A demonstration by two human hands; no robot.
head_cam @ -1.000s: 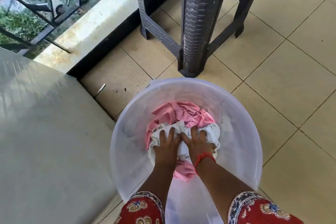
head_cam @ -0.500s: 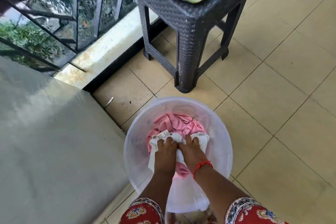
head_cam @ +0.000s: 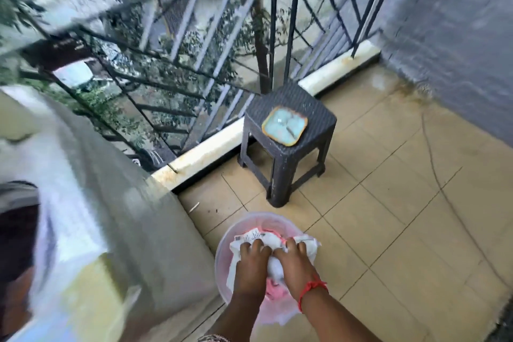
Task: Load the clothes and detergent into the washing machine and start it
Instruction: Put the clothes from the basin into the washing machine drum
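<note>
Two garments fill your grip: a white cloth (head_cam: pixel 273 241) on top and a pink cloth (head_cam: pixel 273 290) under it, bunched together in the translucent plastic tub (head_cam: pixel 222 258) that stands on the tiled floor (head_cam: pixel 388 230) at the bottom centre of your view. Your left hand (head_cam: pixel 251 261) has its fingers curled down into the white cloth, and your right hand (head_cam: pixel 295 261) does the same just beside it, so that the two hands nearly touch over the bundle. A printed label (head_cam: pixel 254 235) shows on the white cloth just beyond your left fingers. A red thread bracelet (head_cam: pixel 311 287) circles your right wrist.

The tub sits right beside the washing machine (head_cam: pixel 97 216), whose pale, blurred body fills the left of your view; a dark opening (head_cam: pixel 16 230) shows at the far left edge, too smeared to make out in detail.

Farther out on the floor stands a dark woven-pattern plastic stool (head_cam: pixel 288 147), well apart from the tub, with a pale blue square dish (head_cam: pixel 284 125) rimmed in yellow lying on its seat. Behind the stool a white kerb (head_cam: pixel 208 153) runs along the foot of a black metal railing (head_cam: pixel 222 50), with green foliage beyond the bars. A grey wall (head_cam: pixel 458 22) closes off the right side.
</note>
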